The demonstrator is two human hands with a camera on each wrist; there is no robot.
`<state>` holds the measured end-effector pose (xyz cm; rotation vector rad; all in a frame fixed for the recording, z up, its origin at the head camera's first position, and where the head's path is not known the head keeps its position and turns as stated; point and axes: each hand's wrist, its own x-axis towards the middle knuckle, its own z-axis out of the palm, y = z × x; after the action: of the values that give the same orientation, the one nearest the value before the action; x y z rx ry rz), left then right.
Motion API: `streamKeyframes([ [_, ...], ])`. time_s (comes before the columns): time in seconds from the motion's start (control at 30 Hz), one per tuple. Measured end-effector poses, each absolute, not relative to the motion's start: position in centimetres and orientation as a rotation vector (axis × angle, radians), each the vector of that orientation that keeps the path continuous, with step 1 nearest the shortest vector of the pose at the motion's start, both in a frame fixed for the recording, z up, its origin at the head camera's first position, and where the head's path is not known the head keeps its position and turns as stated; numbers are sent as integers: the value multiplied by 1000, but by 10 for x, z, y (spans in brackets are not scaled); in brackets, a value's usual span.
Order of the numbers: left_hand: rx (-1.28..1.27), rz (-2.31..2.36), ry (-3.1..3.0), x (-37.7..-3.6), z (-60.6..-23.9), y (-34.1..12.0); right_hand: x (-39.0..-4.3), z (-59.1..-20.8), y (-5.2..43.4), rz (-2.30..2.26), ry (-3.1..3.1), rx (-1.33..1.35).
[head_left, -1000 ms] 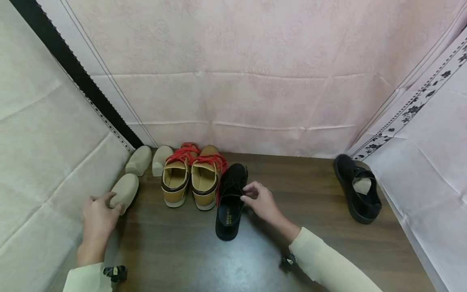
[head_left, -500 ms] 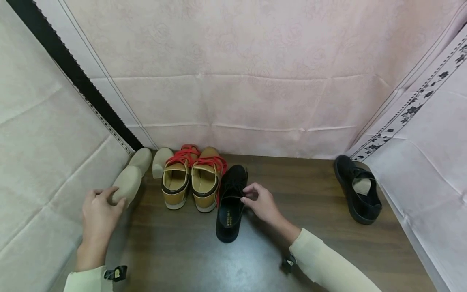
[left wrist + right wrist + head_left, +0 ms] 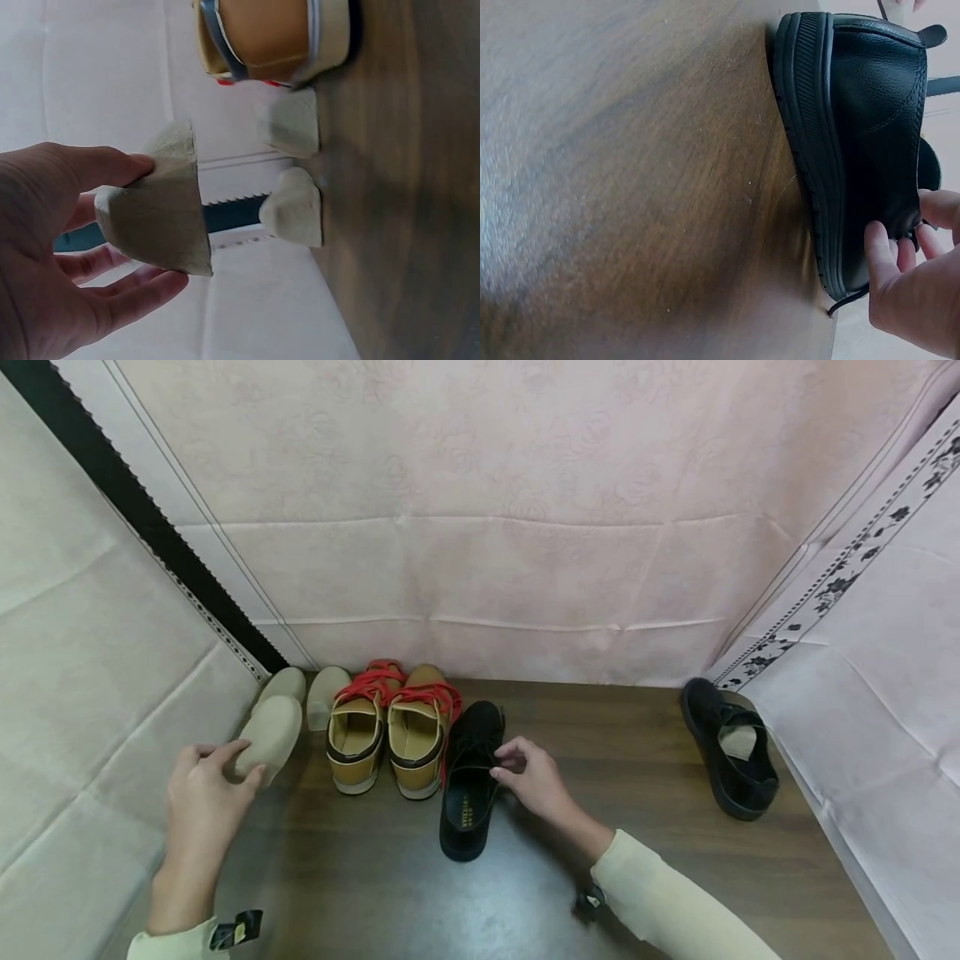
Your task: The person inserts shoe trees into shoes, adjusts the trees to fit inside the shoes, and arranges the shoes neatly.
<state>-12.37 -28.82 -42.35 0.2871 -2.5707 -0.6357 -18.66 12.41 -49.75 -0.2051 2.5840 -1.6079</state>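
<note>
Fingers of the left hand are curling round the heel end of a beige slipper, thumb on one side and fingertips on the other; in the left wrist view the same beige slipper is sitting lifted clear of the wooden floor, gripped between thumb and fingers. The landmark here is the pair of tan shoes with red laces, standing side by side against the pink fabric wall. The held slipper is hanging just to the left of that pair, partly in front of two more beige slippers which are lying between the tan pair and the left-hand fabric panel.

Immediately right of the tan pair, touching it, a black lace-up shoe is resting on the floor with its toe toward the wall. The right hand is pinching the black shoe at its opening, fingertips curled over the rim near the laces; the right wrist view is showing the fingers pressing on the black leather upper above the ribbed sole.

Well to the right of the tan pair, a second black shoe is lying near the patterned right-hand fabric panel, with something pale tucked inside it.
</note>
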Motion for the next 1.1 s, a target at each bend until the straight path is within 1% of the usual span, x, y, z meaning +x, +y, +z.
streamKeyframes([
  [0.33, 123, -598, -2587, -123, -407, -272, -185, -497, 124, -1638, 2577, -202],
  [0.67, -39, -621, -2563, -128, -402, -252, -184, -497, 125, -1628, 2568, -202],
  [1.1, -190, -629, -2540, -134, -394, -222, -185, -497, 124, -1634, 2568, -212],
])
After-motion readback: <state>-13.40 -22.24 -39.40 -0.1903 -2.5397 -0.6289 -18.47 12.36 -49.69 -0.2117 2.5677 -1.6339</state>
